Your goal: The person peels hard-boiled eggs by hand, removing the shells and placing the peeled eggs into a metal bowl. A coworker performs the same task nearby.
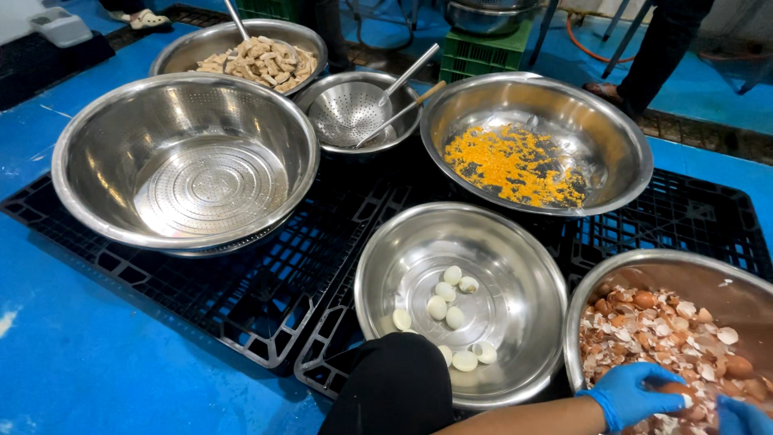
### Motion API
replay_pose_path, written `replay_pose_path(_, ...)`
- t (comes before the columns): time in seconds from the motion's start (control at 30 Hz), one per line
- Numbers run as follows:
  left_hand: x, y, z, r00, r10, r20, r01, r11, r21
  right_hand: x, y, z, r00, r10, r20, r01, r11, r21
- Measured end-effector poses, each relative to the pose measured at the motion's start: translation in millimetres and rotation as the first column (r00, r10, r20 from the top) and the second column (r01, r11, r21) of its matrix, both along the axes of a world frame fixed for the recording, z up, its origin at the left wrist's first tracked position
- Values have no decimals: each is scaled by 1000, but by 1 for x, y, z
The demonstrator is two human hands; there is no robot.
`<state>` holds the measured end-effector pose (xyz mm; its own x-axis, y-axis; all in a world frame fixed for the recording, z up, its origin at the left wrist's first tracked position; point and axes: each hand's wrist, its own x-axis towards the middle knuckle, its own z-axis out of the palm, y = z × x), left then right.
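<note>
The left hand (pixel 628 395), in a blue glove, is curling its fingers around a brown egg (pixel 675 389) over the bowl of shells (pixel 644 270) at the lower right; the grip is pinching the egg, though most of the egg is being hidden by the fingers. The right hand (pixel 741 417), also blue-gloved, is being cut off by the lower right corner, so whether its grip is spread or pressed together cannot be told. The bowl of shells is holding broken eggshell pieces (pixel 668 326) and a few unpeeled brown eggs, and its right side is running out of view.

Just left of it, a steel bowl (pixel 527 322) is holding peeled white eggs (pixel 451 302); a dark knee (pixel 394 387) is covering part of its near rim. Behind, a wide bowl (pixel 620 145) is carrying crumbled yellow yolk (pixel 515 165). A small bowl with a strainer ladle (pixel 348 111) is sitting between it and a large perforated basin (pixel 88 161). At the top, a bowl of pale chunks (pixel 262 60) is partly cropped. All are resting on black plastic pallets (pixel 258 290) on a blue floor (pixel 80 354).
</note>
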<state>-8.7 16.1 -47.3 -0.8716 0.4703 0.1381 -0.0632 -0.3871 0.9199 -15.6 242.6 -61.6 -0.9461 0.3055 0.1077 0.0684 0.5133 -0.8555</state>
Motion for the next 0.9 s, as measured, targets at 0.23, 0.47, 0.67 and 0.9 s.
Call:
replay_pose_path(0.23,2,-2,2,999,-10,-33,10,1000,-20,10,2,24,992,35,119,-31,999,-31)
replay_pose_path(0.47,0,0,-8,998,-24,-49,22,999,-33,23,-22,42,972,67,225,-140,936,323)
replay_pose_path(0.67,-9,7,-8,981,-182,73,152,941,303,59,-55,85,984,-1,178,-79,893,444)
replay_pose_path(0.9,-5,4,-20,996,-88,5,89,996,-20,72,-63,90,979,203,21,-163,715,680)
